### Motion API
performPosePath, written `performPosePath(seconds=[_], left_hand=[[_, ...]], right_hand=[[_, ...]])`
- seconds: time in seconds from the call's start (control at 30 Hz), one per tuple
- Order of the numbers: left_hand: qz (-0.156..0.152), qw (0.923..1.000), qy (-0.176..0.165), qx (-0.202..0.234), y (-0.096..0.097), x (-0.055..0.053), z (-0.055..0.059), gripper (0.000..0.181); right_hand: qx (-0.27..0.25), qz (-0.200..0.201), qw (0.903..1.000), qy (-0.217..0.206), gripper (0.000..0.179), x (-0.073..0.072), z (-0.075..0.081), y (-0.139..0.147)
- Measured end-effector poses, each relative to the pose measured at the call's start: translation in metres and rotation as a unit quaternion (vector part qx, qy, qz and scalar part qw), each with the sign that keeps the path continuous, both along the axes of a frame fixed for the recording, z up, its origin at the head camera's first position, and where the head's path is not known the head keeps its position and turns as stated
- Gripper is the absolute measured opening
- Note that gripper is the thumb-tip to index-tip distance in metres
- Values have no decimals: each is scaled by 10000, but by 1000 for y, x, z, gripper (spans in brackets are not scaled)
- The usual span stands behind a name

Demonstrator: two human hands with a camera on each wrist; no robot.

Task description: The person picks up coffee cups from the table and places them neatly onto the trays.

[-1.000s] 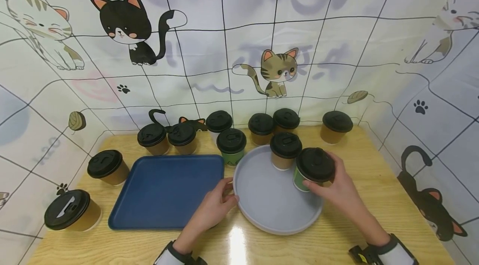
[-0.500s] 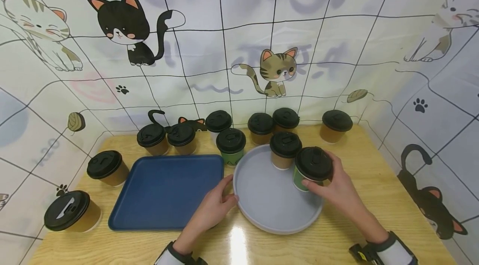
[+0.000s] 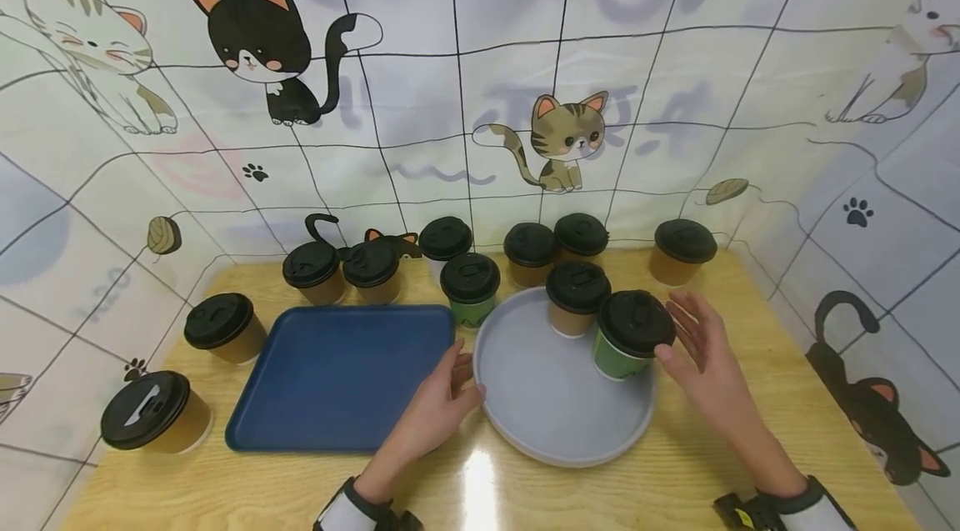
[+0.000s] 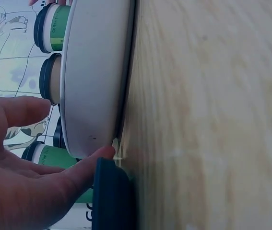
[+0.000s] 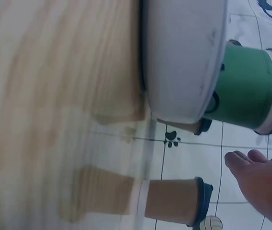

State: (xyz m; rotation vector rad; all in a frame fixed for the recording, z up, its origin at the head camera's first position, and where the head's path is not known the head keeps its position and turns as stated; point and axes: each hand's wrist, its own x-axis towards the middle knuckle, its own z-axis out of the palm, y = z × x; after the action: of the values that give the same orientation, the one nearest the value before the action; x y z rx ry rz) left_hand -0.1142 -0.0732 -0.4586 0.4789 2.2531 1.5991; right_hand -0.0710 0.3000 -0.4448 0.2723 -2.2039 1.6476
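Note:
A green paper cup with a black lid (image 3: 621, 358) stands upright on the round grey tray (image 3: 525, 423), beside a brown lidded cup (image 3: 572, 319) on the same tray. Just right of the green cup is my right hand (image 3: 705, 373), its fingers spread and apart from the cup in the right wrist view, holding nothing. My left hand (image 3: 438, 402) rests at the grey tray's left edge with fingers loosely extended. In the left wrist view, a fingertip (image 4: 108, 152) lies low by the tray's side wall.
Left of the round tray lies a blue rectangular tray (image 3: 345, 381). Behind the trays stand several lidded cups, among them a green one (image 3: 471, 306) and a far-right brown one (image 3: 678, 260). Two brown cups (image 3: 228, 331) stand at the left. A cat-print cloth (image 3: 420, 114) hangs behind.
My right hand has let go of the green cup and drawn back to the right. The cup stays on the grey tray. My left hand keeps its place at the tray's edge.

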Motion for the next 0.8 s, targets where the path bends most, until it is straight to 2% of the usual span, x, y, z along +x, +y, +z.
performPosePath(seconds=[0.1, 0.23, 0.4, 0.5, 0.67, 0.8], left_hand=[[91, 9999, -42, 32, 1, 0, -1, 76], [107, 9998, 118, -142, 1, 0, -2, 64], [421, 9963, 519, -536, 0, 1, -3, 41], [528, 9954, 514, -619, -1, 0, -3, 32], [578, 9973, 311, -321, 2, -5, -3, 46], [469, 9981, 380, -112, 6, -7, -5, 57]], right_hand=[[-595, 320, 9956, 644, 75, -1, -1, 5], [-737, 323, 9926, 908, 69, -4, 0, 8], [-664, 2, 9950, 748, 65, -8, 6, 10], [-328, -320, 9969, 635, 63, -10, 11, 12], [315, -954, 9942, 376, 56, -22, 17, 22], [572, -1527, 9866, 25, 52, -40, 19, 35]])
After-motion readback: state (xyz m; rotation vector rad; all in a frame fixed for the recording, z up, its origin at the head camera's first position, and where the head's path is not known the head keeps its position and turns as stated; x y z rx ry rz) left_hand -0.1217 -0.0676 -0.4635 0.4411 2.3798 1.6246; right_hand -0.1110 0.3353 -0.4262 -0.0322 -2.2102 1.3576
